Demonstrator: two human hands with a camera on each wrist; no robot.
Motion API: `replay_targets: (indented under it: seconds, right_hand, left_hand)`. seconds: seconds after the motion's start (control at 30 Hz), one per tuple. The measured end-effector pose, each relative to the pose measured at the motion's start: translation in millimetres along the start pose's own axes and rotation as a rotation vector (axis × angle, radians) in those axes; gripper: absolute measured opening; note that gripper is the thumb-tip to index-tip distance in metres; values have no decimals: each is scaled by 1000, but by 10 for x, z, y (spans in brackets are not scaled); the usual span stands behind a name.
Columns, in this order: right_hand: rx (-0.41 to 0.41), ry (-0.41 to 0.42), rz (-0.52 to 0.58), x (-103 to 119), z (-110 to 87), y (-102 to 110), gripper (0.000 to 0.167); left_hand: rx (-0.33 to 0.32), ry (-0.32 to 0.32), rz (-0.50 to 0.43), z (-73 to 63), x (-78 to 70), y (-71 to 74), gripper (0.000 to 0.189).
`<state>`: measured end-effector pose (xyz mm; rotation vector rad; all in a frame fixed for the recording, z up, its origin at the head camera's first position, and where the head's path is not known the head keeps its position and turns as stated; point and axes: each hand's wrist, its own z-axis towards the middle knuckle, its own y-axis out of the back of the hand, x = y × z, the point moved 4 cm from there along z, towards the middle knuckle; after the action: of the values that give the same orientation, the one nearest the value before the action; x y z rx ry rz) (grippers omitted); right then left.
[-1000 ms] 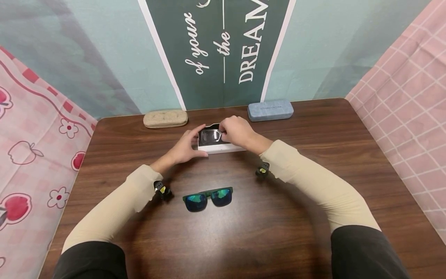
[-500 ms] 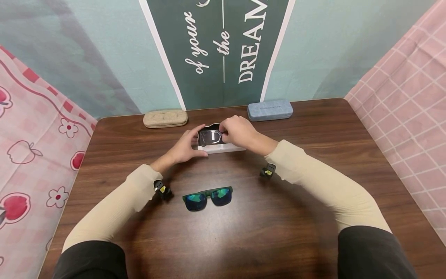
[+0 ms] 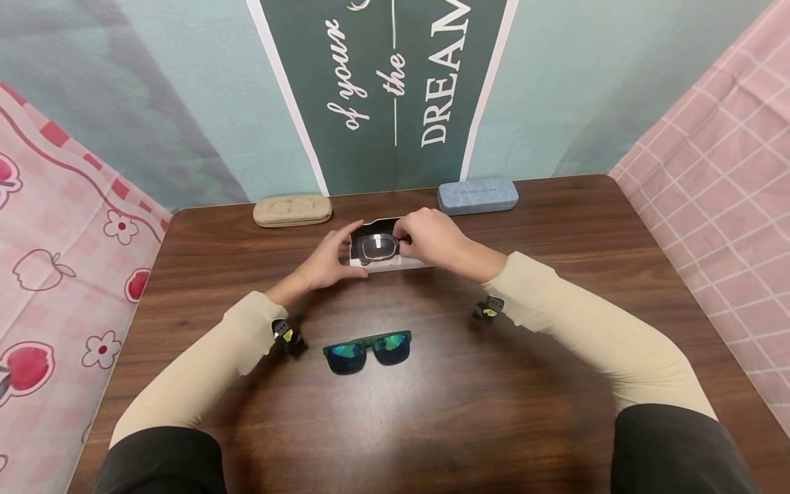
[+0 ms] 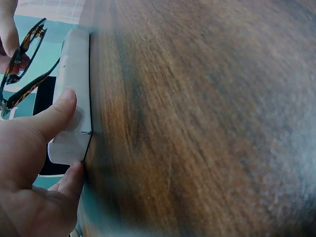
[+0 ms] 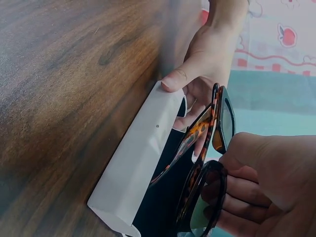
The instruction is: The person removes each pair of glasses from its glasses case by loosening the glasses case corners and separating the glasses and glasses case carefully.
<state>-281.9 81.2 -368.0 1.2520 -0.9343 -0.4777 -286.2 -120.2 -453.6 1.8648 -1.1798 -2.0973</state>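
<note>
An open white glasses case with a dark lining lies near the back of the table. My left hand grips its left end, thumb on the near wall in the left wrist view. In my right hand I pinch a pair of tortoiseshell eyeglasses by one lens end. One temple arm slants down into the case in the right wrist view. My right fingers partly hide the lens. Closer to me, dark-framed sunglasses with blue-green lenses lie on the table.
A beige glasses case sits at the back left of the table. At the back right lies a blue glasses case. A printed cloth hangs behind the table, with pink cloths at both sides.
My right hand has moved slightly right and toward me, lifting the eyeglasses partly out of the white case. My left hand keeps its place on the case.
</note>
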Motion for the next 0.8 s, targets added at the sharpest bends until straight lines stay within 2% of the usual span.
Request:
replay_targets:
  seconds: [0.43,0.8]
  right_hand:
    - [-28,10,20,-7,-17,145,10]
    - [-37,-29,41,-15,-33,301,13]
  left_hand:
    - [-23,-24,-3,-5,23,-2,103]
    - [-22,14,40,-7,31,4,105]
